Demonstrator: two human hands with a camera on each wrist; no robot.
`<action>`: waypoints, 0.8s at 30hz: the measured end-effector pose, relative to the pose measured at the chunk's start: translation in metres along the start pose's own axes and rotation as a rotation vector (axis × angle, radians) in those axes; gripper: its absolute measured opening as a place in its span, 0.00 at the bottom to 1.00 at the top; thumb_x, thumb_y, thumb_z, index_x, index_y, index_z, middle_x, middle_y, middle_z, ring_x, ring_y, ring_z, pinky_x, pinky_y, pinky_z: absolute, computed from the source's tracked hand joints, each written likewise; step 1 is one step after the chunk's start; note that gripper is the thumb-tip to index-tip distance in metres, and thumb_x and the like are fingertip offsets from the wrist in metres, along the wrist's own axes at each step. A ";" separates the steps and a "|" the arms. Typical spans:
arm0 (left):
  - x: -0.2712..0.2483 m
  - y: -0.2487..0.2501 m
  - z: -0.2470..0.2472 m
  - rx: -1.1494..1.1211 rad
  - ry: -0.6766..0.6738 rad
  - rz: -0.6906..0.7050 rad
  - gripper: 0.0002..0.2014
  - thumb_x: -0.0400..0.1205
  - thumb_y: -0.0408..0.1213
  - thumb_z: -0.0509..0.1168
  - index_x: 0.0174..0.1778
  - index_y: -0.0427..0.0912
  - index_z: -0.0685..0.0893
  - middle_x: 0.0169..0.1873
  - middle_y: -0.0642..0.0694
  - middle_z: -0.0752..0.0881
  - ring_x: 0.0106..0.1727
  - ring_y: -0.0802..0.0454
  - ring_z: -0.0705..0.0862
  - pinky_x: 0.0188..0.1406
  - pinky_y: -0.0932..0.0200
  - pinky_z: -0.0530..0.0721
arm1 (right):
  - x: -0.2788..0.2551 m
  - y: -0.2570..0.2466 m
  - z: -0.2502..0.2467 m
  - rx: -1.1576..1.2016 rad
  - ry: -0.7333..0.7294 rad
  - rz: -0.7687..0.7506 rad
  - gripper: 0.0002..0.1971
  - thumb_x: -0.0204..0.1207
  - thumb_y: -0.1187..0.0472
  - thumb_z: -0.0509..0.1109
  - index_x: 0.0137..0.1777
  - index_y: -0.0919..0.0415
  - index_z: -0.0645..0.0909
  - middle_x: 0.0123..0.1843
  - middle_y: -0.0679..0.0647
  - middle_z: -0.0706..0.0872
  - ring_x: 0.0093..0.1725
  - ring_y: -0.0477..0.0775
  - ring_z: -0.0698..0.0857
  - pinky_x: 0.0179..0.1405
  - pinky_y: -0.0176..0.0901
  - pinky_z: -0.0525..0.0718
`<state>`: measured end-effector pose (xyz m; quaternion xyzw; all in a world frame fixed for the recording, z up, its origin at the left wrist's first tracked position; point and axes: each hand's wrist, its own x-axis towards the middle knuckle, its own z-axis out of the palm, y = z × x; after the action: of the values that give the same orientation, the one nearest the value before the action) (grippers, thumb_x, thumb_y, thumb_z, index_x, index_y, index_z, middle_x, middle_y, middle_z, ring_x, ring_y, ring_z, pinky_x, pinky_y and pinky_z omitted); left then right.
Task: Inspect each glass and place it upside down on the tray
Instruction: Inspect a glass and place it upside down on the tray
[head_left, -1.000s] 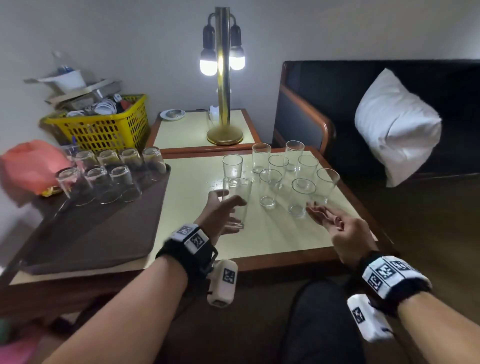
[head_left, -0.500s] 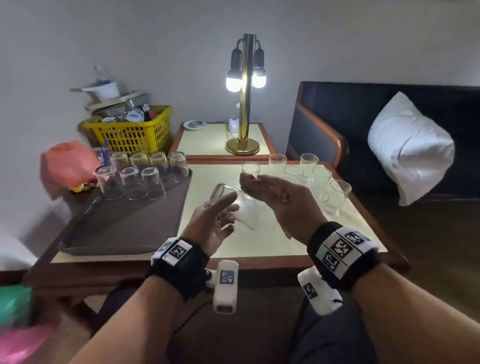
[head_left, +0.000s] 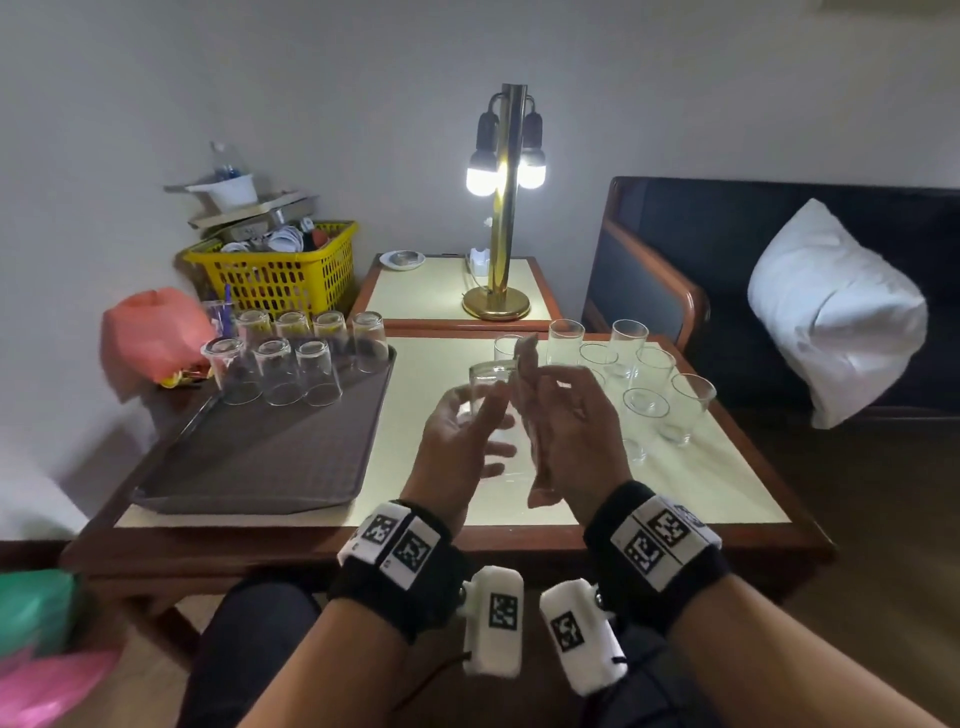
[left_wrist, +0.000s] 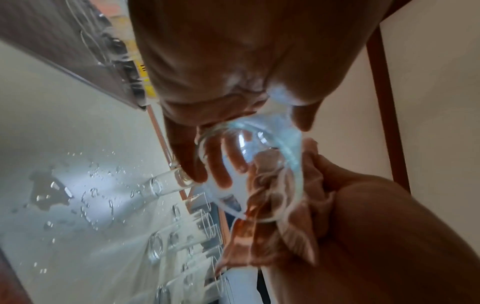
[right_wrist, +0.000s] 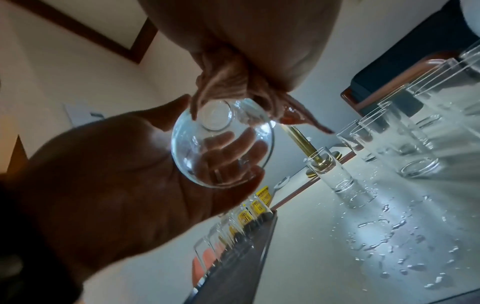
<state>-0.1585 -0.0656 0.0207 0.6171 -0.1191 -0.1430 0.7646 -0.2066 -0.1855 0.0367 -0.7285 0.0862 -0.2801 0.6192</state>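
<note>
A clear, tapered drinking glass (head_left: 485, 387) is held in the air above the cream-topped, wood-edged counter (head_left: 717, 483), between the two hands and to the right of the tray. The left hand (head_left: 460, 441) grasps it, fingers curled round its far wall and thumb on the near side; in the right wrist view those fingers (right_wrist: 228, 152) show through the glass, whose thick base faces that camera. The right hand (head_left: 569, 431) is raised just beside the glass, clutching a bunched pinkish-brown cloth (left_wrist: 275, 216) that touches the glass wall; its fingers are curled round the cloth.

To the left on the counter lies a dark brown, textured rectangular tray (head_left: 260, 457). Seven clear glasses (head_left: 280, 371) stand upside down in two rows at its far end. To the right of the hands, a cluster of upright clear glasses (head_left: 644, 415) stands on the counter, which is scattered with water droplets (right_wrist: 384, 242).

Beyond the counter, a brass table lamp (head_left: 501, 208) with two lit bulbs stands on a smaller side table. A yellow plastic basket (head_left: 280, 275) piled with items sits behind the tray, with an orange-pink plastic bag (head_left: 150, 332) to its left. A white pillow (head_left: 836, 312) rests on a dark sofa at the right.
</note>
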 end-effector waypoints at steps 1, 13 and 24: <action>0.002 0.000 0.002 -0.020 0.088 0.024 0.38 0.71 0.75 0.68 0.66 0.48 0.81 0.52 0.45 0.89 0.41 0.52 0.87 0.40 0.56 0.84 | -0.005 -0.001 0.003 0.000 -0.015 -0.003 0.06 0.88 0.57 0.66 0.56 0.44 0.83 0.52 0.41 0.91 0.48 0.40 0.90 0.48 0.45 0.89; 0.003 0.002 0.000 -0.205 0.041 -0.078 0.23 0.87 0.68 0.51 0.61 0.57 0.81 0.58 0.41 0.90 0.57 0.41 0.90 0.60 0.39 0.86 | -0.025 -0.011 0.004 -0.155 -0.175 -0.062 0.19 0.86 0.51 0.67 0.76 0.43 0.79 0.54 0.34 0.90 0.36 0.33 0.87 0.36 0.30 0.85; 0.002 -0.007 0.002 -0.027 -0.090 -0.080 0.27 0.82 0.68 0.64 0.67 0.52 0.80 0.58 0.38 0.91 0.54 0.39 0.92 0.58 0.41 0.88 | -0.019 -0.008 -0.008 -0.086 -0.105 0.058 0.21 0.85 0.47 0.68 0.77 0.40 0.78 0.50 0.38 0.92 0.20 0.47 0.83 0.16 0.42 0.83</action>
<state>-0.1576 -0.0700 0.0141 0.6038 -0.1266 -0.2028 0.7604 -0.2283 -0.1815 0.0391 -0.7653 0.0867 -0.2194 0.5989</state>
